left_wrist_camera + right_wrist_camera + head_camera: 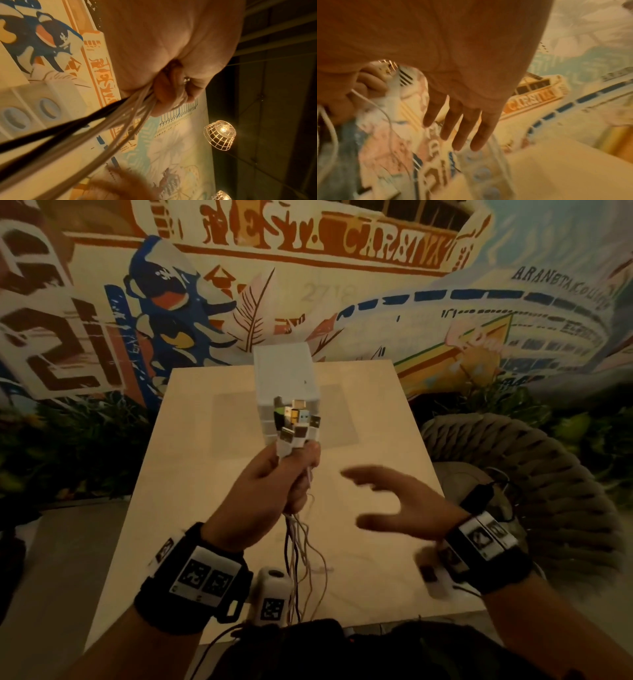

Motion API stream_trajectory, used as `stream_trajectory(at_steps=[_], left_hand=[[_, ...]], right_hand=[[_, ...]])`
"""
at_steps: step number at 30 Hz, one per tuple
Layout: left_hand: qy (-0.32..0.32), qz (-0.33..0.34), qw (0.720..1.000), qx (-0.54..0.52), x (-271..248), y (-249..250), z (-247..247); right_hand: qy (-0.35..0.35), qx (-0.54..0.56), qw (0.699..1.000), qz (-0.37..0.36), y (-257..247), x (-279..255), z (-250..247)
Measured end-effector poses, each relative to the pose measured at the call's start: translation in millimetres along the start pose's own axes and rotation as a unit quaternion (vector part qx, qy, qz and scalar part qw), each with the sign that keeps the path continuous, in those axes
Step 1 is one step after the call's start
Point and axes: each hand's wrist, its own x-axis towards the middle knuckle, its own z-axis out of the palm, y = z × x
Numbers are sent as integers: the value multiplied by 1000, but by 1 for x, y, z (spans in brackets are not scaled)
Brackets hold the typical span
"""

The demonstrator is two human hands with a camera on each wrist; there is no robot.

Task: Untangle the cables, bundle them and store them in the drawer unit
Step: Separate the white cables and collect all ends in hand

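Painted mural wall (342,268) rises behind a pale counter (376,559) in the head view, where a white drawer unit (286,373) stands at the far edge. Above the counter the left hand (263,491) holds a bunch of cables (296,426) upright in a fist, USB plugs fanned out on top, the loose cords hanging down toward the person. The right hand (404,505) hovers just beside it, fingers spread, touching nothing.

From the left wrist, curled fingers (164,94) clamp white and black cables (102,121); the drawer unit (34,105) shows at left, and caged lamps (220,135) glow overhead.

From the right wrist, blurred straight fingers (458,124) reach out empty, with the left hand (368,83) gripping cables (392,86) beyond.
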Motion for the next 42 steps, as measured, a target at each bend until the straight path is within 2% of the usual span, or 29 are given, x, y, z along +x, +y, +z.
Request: stream_trajectory(at_steps=[3, 6, 8, 11, 14, 17, 20, 21, 23, 25, 26, 28, 31, 33, 34, 38, 42], left_hand=[[-11, 33, 998, 58, -2, 15, 11], [-17, 75, 995, 57, 1, 34, 11], [-17, 94, 994, 43, 4, 46, 8], [36, 117, 991, 55, 8, 57, 2], [86, 113, 990, 20, 13, 58, -7], [136, 121, 982, -55, 16, 59, -10], [135, 93, 982, -94, 17, 61, -11], [127, 85, 983, -100, 18, 62, -13], [124, 77, 983, -115, 21, 65, -19], [139, 78, 980, -122, 23, 66, -28], [149, 81, 978, -123, 24, 66, -32], [163, 86, 975, -125, 26, 67, -37], [161, 88, 975, -128, 28, 71, -39], [143, 93, 977, -125, 28, 76, -37], [131, 94, 979, -121, 27, 78, -36], [91, 97, 986, -97, 20, 87, -34], [42, 91, 993, -57, 16, 89, -35]], right_hand=[[0, 95, 990, -103, -64, 30, -5], [-50, 198, 971, -125, -100, 51, 4], [-67, 189, 971, -129, -110, 57, 10], [-83, 170, 975, -113, -115, 60, 18], [-72, 152, 979, -116, -107, 57, 28], [-27, 182, 977, -111, -95, 54, 43], [5, 186, 976, -112, -79, 53, 57], [40, 140, 980, -137, -75, 51, 61], [156, 73, 971, -165, -64, 46, 63], [254, 147, 945, -143, -53, 40, 57], [255, 220, 934, -119, -48, 35, 50], [207, 271, 935, -96, -35, 24, 40], [69, 72, 994, -41, -18, 12, 51], [-28, 21, 999, 27, -4, 8, 76], [-48, 35, 997, 56, 5, 6, 89], [-55, 35, 994, 92, 43, 0, 116], [-43, -6, 996, 79, 64, -14, 108]])
